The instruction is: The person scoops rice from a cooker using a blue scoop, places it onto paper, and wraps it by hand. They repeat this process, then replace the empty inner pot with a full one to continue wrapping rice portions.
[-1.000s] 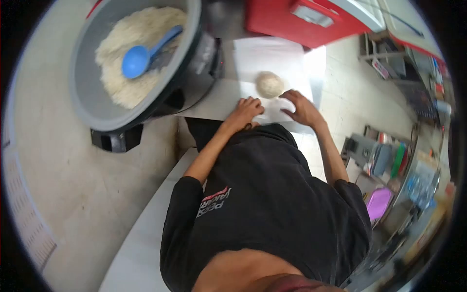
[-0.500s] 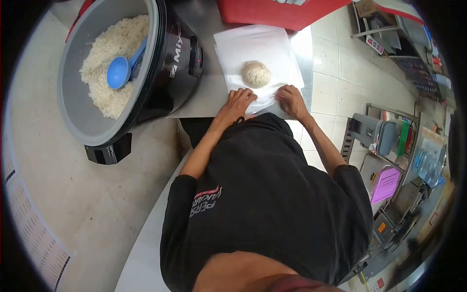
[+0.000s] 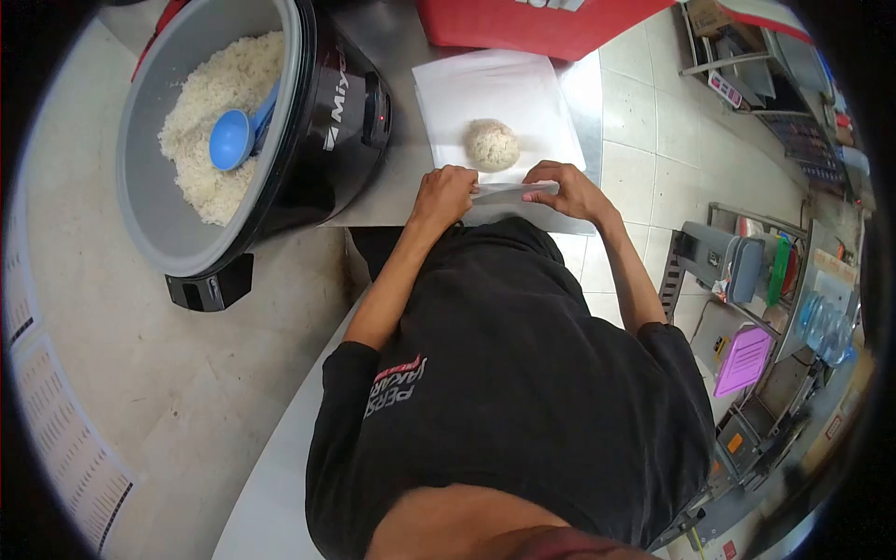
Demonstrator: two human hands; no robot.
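Observation:
A rounded mound of rice [image 3: 493,146] sits on white wrapping paper [image 3: 490,84] on the metal table. The paper's near edge is raised in a fold between my hands. My left hand [image 3: 446,194] is closed, pinching the left end of that edge. At the right end, my right hand [image 3: 569,191] grips the same edge between curled fingers and thumb. Left of the paper stands a large black rice cooker [image 3: 322,121] full of cooked rice [image 3: 201,131]. A blue scoop [image 3: 232,140] rests in it.
A red container [image 3: 523,26] stands at the table's far side. Shelving on the right holds a purple lid [image 3: 744,361], grey boxes [image 3: 714,257] and plastic bottles [image 3: 826,327]. Printed sheets [image 3: 70,448] hang at the far left. The floor is tiled [image 3: 635,140].
Both hands have drawn the paper's near edge up into a fold in front of the rice. My right hand's fingers have spread from a tighter curl.

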